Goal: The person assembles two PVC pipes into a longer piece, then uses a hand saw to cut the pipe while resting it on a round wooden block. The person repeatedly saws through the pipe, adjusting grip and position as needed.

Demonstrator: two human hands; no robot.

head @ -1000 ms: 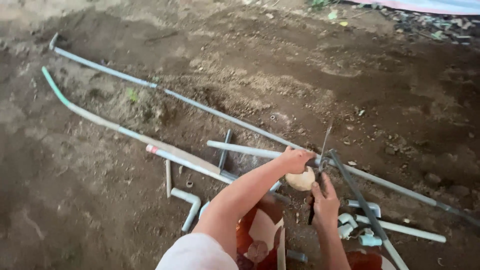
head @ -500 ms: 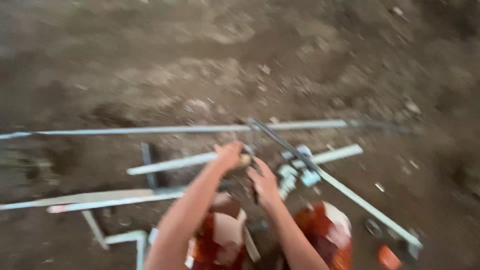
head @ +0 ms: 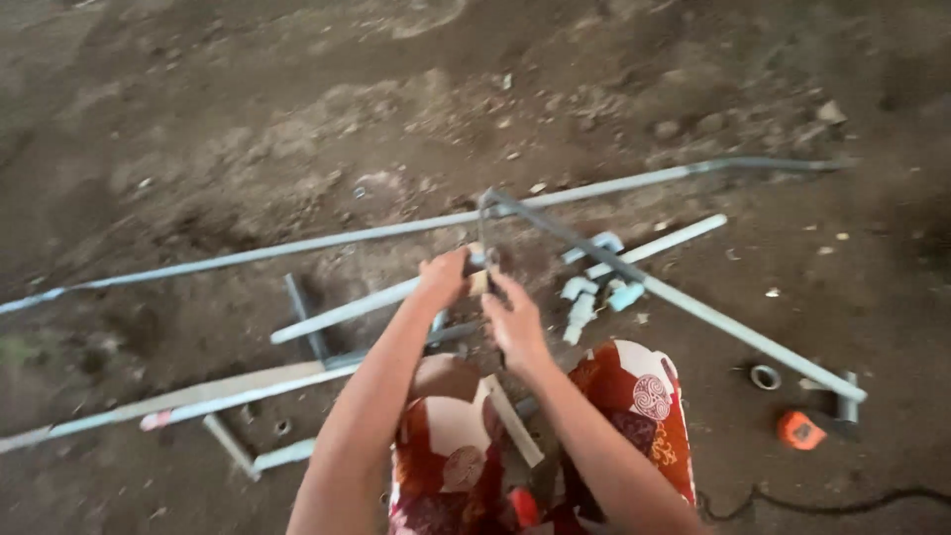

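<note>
Above the dirt ground (head: 248,119), a grey pipe (head: 347,310) is gripped by the closed left hand (head: 443,279); the right hand (head: 515,322) is curled around a hacksaw (head: 555,233) handle.

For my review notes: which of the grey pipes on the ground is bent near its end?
The long grey pipe farthest from the person, running across the dirt beyond the left hand; its right end kinks. The shorter pipes nearer the hands look straight.
</note>
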